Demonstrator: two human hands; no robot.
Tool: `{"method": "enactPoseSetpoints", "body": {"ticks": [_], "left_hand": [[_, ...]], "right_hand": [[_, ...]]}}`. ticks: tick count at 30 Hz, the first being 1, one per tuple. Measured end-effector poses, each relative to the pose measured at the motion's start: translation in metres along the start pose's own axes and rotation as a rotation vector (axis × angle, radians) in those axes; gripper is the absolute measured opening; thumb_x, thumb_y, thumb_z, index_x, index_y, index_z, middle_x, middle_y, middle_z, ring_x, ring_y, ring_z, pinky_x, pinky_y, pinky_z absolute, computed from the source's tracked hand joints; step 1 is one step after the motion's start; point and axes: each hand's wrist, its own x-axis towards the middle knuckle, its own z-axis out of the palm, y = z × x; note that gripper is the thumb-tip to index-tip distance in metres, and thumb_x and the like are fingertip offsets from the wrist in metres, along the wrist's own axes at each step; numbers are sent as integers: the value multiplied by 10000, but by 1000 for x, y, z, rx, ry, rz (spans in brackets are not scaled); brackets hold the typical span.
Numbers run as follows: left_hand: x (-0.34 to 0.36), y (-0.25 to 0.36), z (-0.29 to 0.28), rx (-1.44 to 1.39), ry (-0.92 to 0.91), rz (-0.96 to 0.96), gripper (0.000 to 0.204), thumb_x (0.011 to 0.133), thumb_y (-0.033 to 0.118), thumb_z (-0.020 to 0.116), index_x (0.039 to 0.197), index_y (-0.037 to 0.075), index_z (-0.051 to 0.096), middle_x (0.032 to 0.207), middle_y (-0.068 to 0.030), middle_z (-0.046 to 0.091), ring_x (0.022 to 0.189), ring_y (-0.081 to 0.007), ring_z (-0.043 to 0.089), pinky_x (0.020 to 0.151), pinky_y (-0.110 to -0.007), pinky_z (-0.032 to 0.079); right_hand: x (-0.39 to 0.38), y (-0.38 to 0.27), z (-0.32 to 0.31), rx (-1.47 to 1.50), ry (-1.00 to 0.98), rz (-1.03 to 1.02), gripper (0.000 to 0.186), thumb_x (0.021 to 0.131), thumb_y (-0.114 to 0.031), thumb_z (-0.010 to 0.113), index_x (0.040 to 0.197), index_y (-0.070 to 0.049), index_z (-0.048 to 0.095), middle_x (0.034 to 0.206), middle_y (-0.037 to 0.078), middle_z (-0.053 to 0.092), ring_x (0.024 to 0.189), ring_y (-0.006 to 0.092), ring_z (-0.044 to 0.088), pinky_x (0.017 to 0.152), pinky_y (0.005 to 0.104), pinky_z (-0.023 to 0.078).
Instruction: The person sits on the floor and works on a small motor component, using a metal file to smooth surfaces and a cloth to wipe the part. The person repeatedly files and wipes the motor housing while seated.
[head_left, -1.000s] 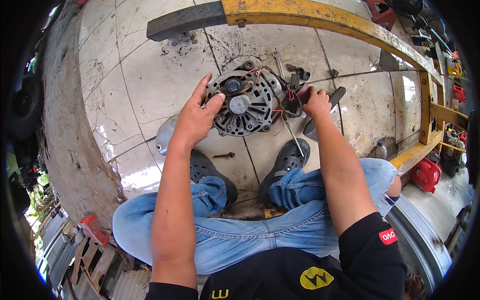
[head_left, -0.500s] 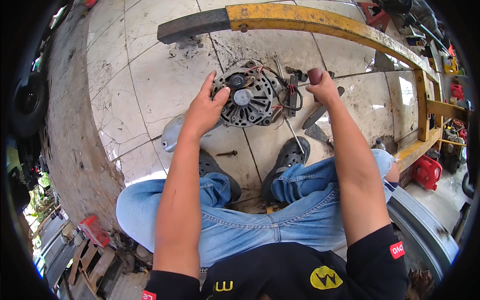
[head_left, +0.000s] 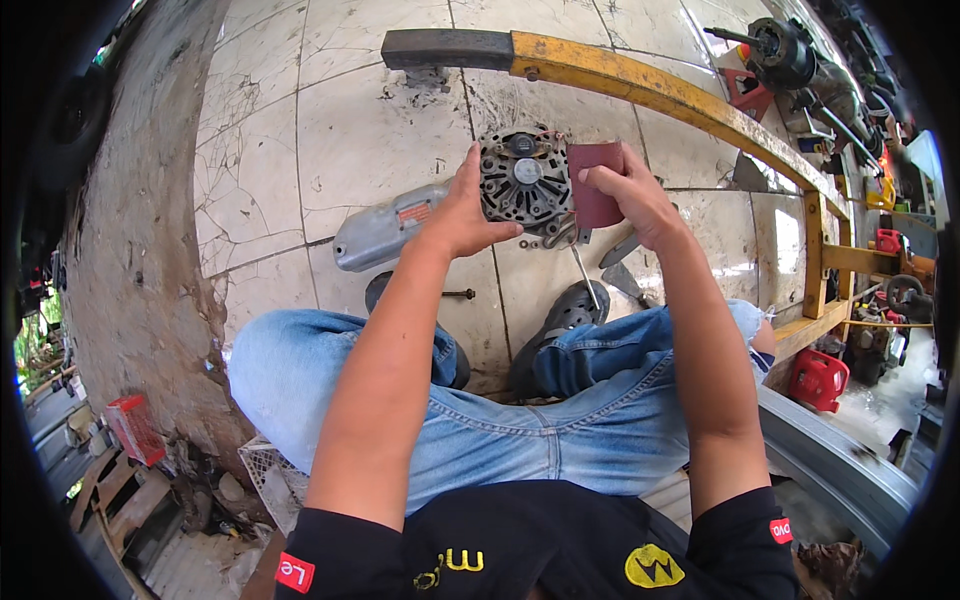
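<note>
A round grey alternator (head_left: 527, 205) sits on the tiled floor in front of my feet, its slotted end face with a dark round part toward me. My left hand (head_left: 462, 215) grips its left side, with the fingers along the upper left edge and the thumb at the bottom. In my right hand (head_left: 645, 200) is a reddish-brown sheet of sandpaper (head_left: 590, 208), pinched between thumb and fingers. The sheet's left edge meets or overlaps the alternator's right side; contact cannot be made out.
Left of the alternator lies a grey metal housing (head_left: 370, 240). A bolt (head_left: 460, 293), a thin metal rod (head_left: 586, 275) and a flat dark blade (head_left: 628, 283) lie near my shoes. A yellow steel frame (head_left: 650, 78) spans the far side and right. A red container (head_left: 818, 380) stands beyond it.
The sandpaper, curled up before, is now spread flatter and brought left to the alternator's side. My left hand has slid lower along the alternator, its thumb now off the end face. The view has shifted.
</note>
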Motion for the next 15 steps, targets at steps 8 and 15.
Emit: {"method": "enactPoseSetpoints", "body": {"ticks": [8, 15], "left_hand": [[11, -1, 15, 39, 4, -60, 1437, 642, 417, 904, 1553, 114, -165, 1605, -278, 92, 1453, -397, 291, 1184, -410, 323], [9, -2, 18, -30, 43, -71, 1427, 616, 399, 918, 1565, 181, -125, 1594, -244, 168, 1387, -397, 405, 1113, -449, 420]], "right_hand": [[7, 2, 33, -467, 429, -293, 398, 796, -126, 649, 1177, -36, 578, 942, 153, 675, 820, 275, 663, 748, 382, 524], [1, 27, 59, -1111, 195, -757, 405, 720, -37, 645, 1101, -167, 691, 921, 72, 568, 938, 283, 573, 827, 435, 440]]}}
